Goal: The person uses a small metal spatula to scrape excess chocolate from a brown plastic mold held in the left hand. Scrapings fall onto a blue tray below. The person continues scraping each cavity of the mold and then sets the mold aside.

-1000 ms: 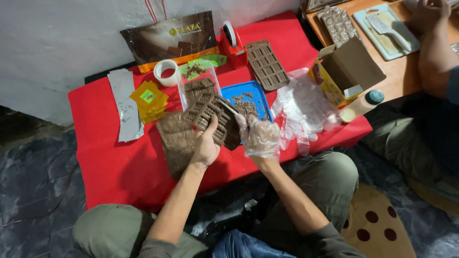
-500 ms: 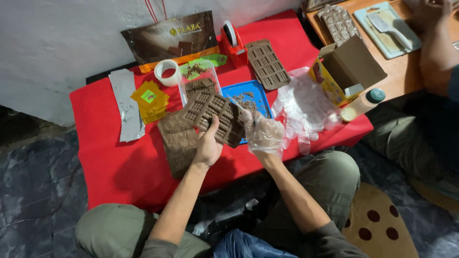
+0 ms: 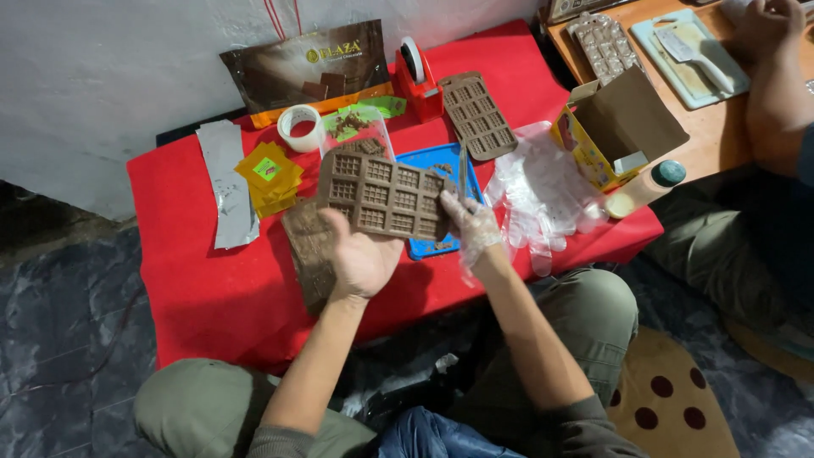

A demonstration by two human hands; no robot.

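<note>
**Mould lifted flat and turned toward the worker**

A second ago the brown chocolate mould (image 3: 383, 195) was tilted on edge over the blue tray (image 3: 441, 161), its cavities slanting away. Now it has been brought up level and swung a little toward nine o'clock, so the whole grid of cavities faces upward and is easy to look over. To my eye that means the handling has gone from tipping or flexing the mould to holding it steady for a look or a fresh grip.

The left hand (image 3: 360, 259), bare, is closed on the mould's near edge at about six o'clock, thumb on top and palm beneath. The right hand (image 3: 471, 227), in a thin clear plastic glove, pinches the mould's edge at about four o'clock. Both hands hold it clear of the red bench (image 3: 203, 288), above the tray's left part.

The mould is a floppy rectangular sheet, matt brown, with rows of small waffle-patterned rectangular pockets. Whether the pockets are filled I cannot tell.

Under it, toward seven o'clock, a second brown mould (image 3: 307, 246) lies flat on the bench. A third mould (image 3: 481, 116) lies at one o'clock. At three o'clock sits a heap of clear gloves (image 3: 543, 191), beyond them an open yellow carton (image 3: 615, 127). At ten o'clock are yellow wrappers (image 3: 270, 174) and a roll of tape (image 3: 300, 127). Another person's arm (image 3: 767, 80) works at the wooden table to the upper right.
</note>
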